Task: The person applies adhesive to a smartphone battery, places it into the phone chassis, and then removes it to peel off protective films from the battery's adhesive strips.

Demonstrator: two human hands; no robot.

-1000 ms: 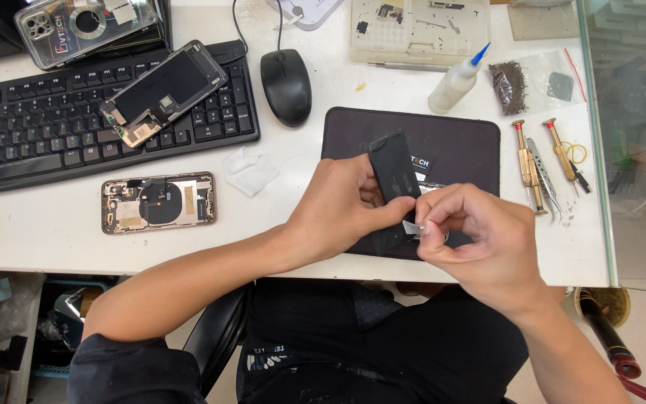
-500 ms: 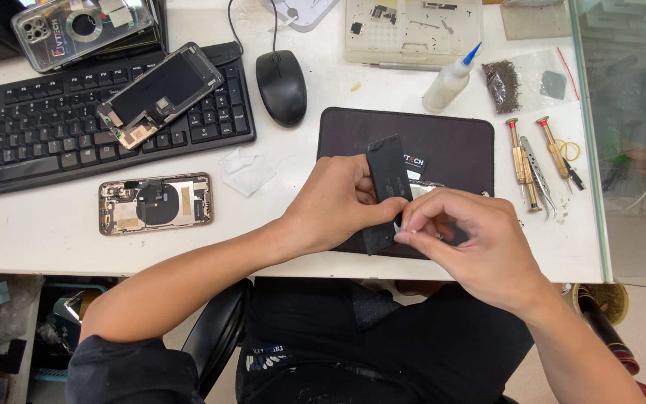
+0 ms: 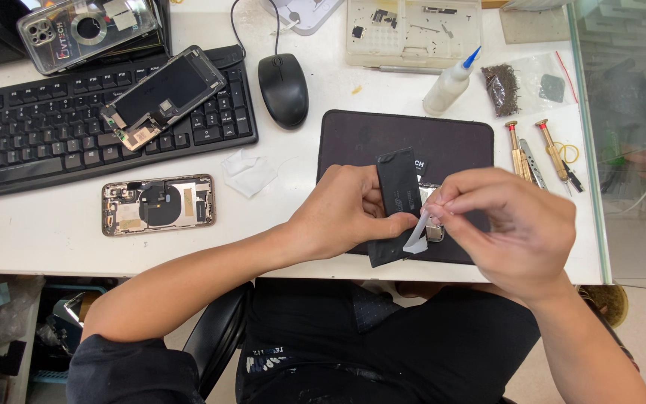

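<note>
Left hand (image 3: 345, 213) grips black phone battery (image 3: 398, 194) above dark mat (image 3: 368, 138); right hand (image 3: 514, 224) pinches white adhesive strip (image 3: 417, 238).

White desk (image 3: 31, 247), glass partition (image 3: 629, 112)

A detached phone screen (image 3: 162, 96), dark glass in a thin frame, lay tilted across the black keyboard (image 3: 54, 127). A clear plastic phone-case package (image 3: 87, 30) rested above the keyboard at the desk's back. Near the right edge sat a small transparent bag (image 3: 528, 84) holding dark bits.
</note>
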